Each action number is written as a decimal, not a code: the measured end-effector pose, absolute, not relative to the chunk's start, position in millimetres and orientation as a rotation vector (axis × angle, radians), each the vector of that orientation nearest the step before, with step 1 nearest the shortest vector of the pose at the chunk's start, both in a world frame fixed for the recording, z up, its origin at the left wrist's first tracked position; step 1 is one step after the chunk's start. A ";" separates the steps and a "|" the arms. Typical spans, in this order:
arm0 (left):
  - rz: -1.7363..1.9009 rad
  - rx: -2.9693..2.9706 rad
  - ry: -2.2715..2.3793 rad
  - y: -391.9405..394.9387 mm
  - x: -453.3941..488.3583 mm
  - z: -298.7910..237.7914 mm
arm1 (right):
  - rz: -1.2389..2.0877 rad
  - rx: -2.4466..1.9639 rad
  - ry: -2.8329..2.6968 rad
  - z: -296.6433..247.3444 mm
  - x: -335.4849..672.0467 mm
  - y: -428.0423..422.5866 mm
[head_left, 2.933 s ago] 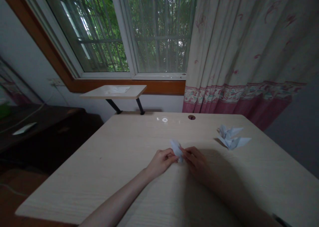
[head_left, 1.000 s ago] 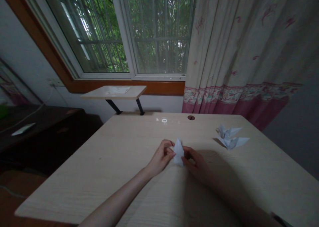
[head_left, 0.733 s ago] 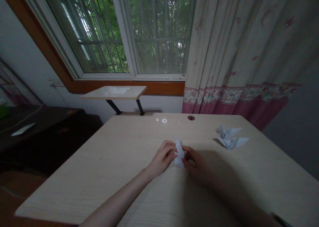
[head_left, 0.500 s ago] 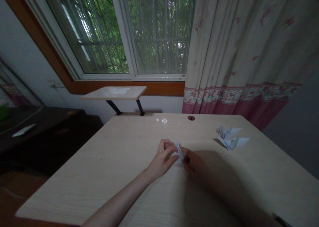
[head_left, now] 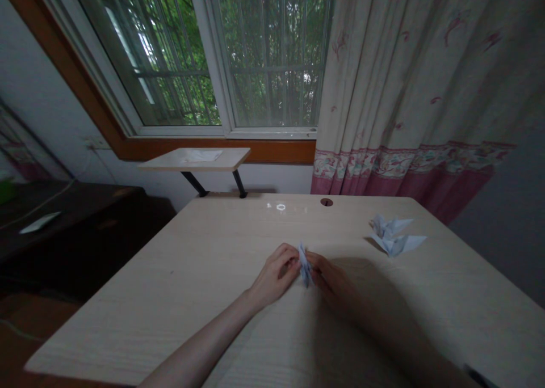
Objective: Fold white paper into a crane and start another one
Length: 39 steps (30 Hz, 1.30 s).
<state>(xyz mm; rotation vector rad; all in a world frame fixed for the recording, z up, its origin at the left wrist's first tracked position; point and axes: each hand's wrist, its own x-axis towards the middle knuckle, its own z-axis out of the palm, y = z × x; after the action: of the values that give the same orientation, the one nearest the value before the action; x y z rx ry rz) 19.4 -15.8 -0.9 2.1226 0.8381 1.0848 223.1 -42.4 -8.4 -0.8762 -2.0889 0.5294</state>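
A small piece of folded white paper (head_left: 304,265) stands nearly edge-on between my two hands, a little above the desk (head_left: 191,297). My left hand (head_left: 277,273) pinches it from the left, with thumb and fingers closed on its edge. From the right, my right hand (head_left: 332,277) grips the same paper, its fingers partly in shadow. Farther right on the desk lie folded paper cranes (head_left: 394,240), close together with pointed wings spread.
A small raised shelf (head_left: 232,160) with a white sheet (head_left: 204,156) on it stands at the desk's back left. A round cable hole (head_left: 326,202) is near the back edge. One dark object (head_left: 479,375) shows at the lower right, cut off by the frame.
My left fingers have drawn closer together at the paper's edge. The folded paper has turned slightly and shows more of its lower part. The paper cranes have not moved.
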 end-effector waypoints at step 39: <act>1.033 1.913 0.945 -15.8 25.0 -2.8 | 0.525 -0.907 -1.849 -17.5 214.1 -38.5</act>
<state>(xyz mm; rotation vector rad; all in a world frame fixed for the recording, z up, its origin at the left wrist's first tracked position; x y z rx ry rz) 25.0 -15.8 -2.8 1.9133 0.9449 1.0332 214.1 -38.5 -17.5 -0.9074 -1.8486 0.5247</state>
